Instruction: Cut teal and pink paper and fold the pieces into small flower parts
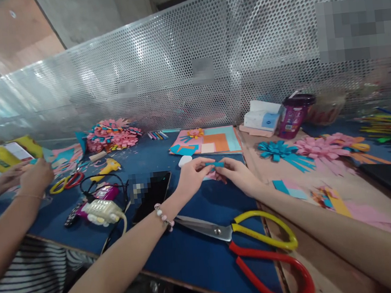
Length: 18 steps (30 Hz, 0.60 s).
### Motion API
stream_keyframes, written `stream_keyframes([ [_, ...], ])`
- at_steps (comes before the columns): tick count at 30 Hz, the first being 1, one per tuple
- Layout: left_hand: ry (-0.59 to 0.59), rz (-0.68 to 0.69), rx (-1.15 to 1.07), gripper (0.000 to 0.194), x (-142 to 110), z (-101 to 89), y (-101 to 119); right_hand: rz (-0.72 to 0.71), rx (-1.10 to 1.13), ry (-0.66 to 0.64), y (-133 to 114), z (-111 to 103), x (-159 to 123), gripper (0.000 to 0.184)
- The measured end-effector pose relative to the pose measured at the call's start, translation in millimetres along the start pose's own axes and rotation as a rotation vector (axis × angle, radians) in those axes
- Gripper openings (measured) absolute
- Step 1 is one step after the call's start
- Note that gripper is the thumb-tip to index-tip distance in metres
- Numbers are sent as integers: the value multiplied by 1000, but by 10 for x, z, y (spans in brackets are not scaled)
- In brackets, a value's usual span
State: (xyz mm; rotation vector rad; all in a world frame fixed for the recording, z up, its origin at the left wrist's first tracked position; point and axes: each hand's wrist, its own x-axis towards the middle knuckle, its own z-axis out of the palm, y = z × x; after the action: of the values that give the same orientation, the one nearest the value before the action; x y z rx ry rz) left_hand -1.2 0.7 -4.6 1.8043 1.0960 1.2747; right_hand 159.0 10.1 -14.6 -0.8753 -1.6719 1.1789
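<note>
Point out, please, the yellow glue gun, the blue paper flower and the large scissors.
Yellow glue gun (111,166), head view: on its body.
Blue paper flower (275,150), head view: on its petals.
Large scissors (218,231), head view: on the pivot.

A bare patch of blue tabletop (218,200) opens between the left hand (193,176), the right hand (238,174) and the large scissors (221,232), whose blades and red and yellow handles block the near side between the forearms. A black phone (153,194) bounds the way left, with a tangle of cables (125,185) and a pale plug block (103,212) beyond it. Another strip of blue runs between the yellow glue gun (106,169) and the paper stack (229,138), which stands in the path straight ahead. To the right, paper flowers (275,150) crowd the brown board (261,163), and a perforated metal screen (171,43) walls off the back
</note>
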Motion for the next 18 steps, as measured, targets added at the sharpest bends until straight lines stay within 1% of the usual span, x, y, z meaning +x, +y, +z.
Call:
stream_keyframes([
  [7,58,52,132,21,-19,-13,17,-25,-71,-64,29,-24,-9,23],
  [13,54,48,100,20,-25,-4,38,-41,-118,-71,37,-23,-14,25],
  [18,52,38,67,24,-33,10,45,-49,-140,-45,-7,-16,-35,25],
])
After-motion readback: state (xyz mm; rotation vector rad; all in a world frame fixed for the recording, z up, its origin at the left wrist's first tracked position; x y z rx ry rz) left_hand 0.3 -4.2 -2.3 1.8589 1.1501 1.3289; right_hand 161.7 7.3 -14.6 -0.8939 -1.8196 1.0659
